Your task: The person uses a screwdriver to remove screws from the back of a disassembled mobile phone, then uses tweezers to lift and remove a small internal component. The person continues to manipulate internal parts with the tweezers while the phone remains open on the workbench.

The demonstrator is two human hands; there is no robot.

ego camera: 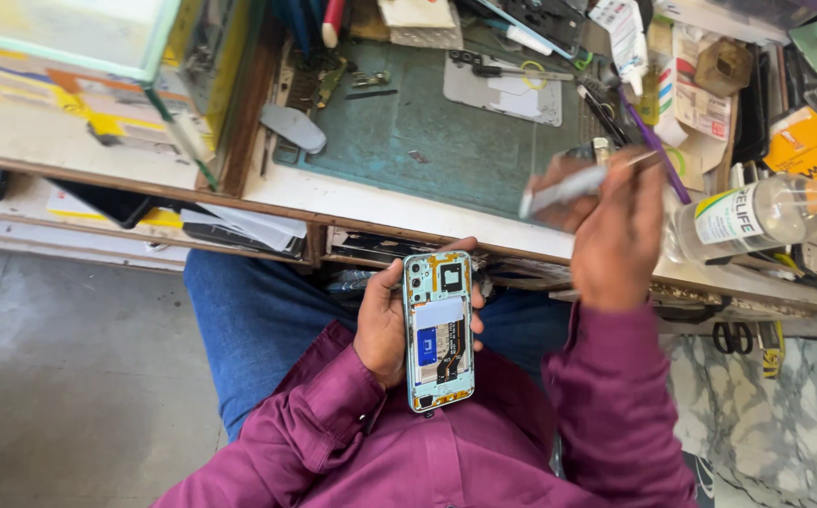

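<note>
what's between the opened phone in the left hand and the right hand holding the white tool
In the head view, only the bench's front edge and a bit of blue trouser leg lie between the phone and the right hand.

A clear bottle (766,218) with a white-and-green label lies at right on the table (352,193); an orange packet (808,146), perhaps card, sits above it.

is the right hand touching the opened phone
Apart. The head view shows the right hand raised over the bench edge with a thin tool, while the phone sits in the left hand, clear gap between.
</note>
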